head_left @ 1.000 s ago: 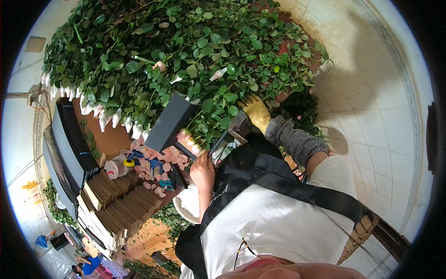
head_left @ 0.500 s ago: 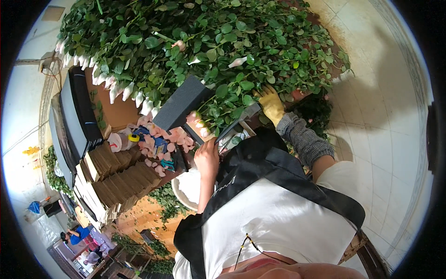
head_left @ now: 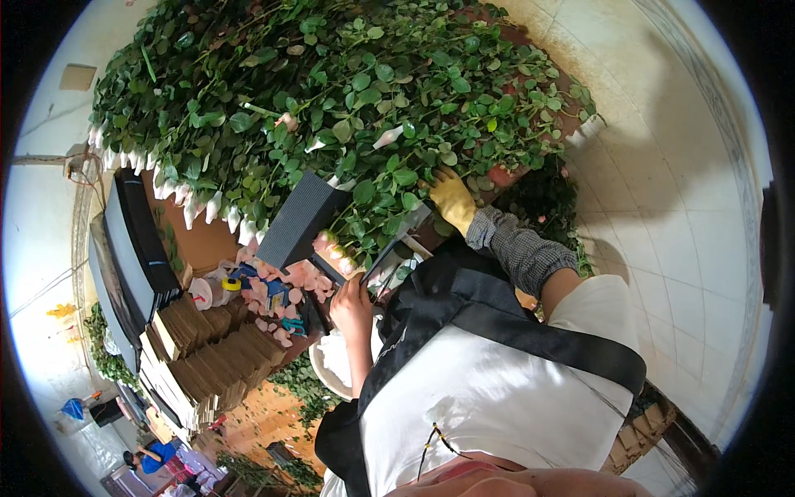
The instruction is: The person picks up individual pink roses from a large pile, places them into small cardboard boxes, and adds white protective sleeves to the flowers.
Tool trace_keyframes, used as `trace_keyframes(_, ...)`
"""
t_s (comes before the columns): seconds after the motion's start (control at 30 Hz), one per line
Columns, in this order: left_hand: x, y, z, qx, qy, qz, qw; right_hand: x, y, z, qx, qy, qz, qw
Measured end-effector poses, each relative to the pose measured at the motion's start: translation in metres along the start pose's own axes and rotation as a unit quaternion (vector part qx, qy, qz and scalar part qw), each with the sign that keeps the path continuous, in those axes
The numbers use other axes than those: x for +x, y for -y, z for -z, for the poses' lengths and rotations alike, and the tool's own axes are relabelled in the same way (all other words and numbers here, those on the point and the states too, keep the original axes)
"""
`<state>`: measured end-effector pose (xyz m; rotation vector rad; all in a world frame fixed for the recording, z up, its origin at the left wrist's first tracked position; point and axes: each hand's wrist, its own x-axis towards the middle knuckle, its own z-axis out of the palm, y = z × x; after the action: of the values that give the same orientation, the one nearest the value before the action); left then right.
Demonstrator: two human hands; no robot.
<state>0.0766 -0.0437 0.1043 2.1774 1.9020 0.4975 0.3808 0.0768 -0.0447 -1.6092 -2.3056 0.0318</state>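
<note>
Two hands work at the edge of a great heap of leafy rose stems [head_left: 331,99] that covers most of the table. The right hand [head_left: 453,199], in a yellow glove with a checked grey sleeve behind it, reaches into the green leaves at the near side of the heap; its fingers are sunk among the foliage, so I cannot tell whether they are spread or pressed on a stem. The left hand [head_left: 352,302], bare, is curled around the lower end of a small bunch of pale pink rosebuds [head_left: 335,251], pinching the stems together just below the blooms. This bunch lies against the underside of a dark corrugated sheet [head_left: 302,219] that leans out from the heap, just beside the left hand. Loose pink petals [head_left: 277,286] lie scattered on the table to the left, near a roll of yellow tape [head_left: 231,284]. Stacks of folded brown cardboard [head_left: 207,356] stand below them. A white bowl [head_left: 331,364] sits under the left forearm
</note>
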Motion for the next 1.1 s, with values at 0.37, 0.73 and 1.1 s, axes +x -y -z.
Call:
trace_keyframes(0.37, -0.001, 0.0, -0.002, 0.031, 0.0, 0.013, 0.999, 0.007, -0.006, 0.086, 0.103, 0.045, 0.076, 0.991)
trace_keyframes(0.73, -0.01, 0.001, 0.002, 0.031, -0.009, 0.028, 0.999, 0.076, -0.042, 0.034, 0.134, 0.309, 0.075, 0.938)
trace_keyframes(1.1, -0.001, -0.002, -0.003, 0.026, 0.013, 0.005, 1.0, 0.061, -0.028, 0.045, -0.057, 0.298, 0.084, 0.949)
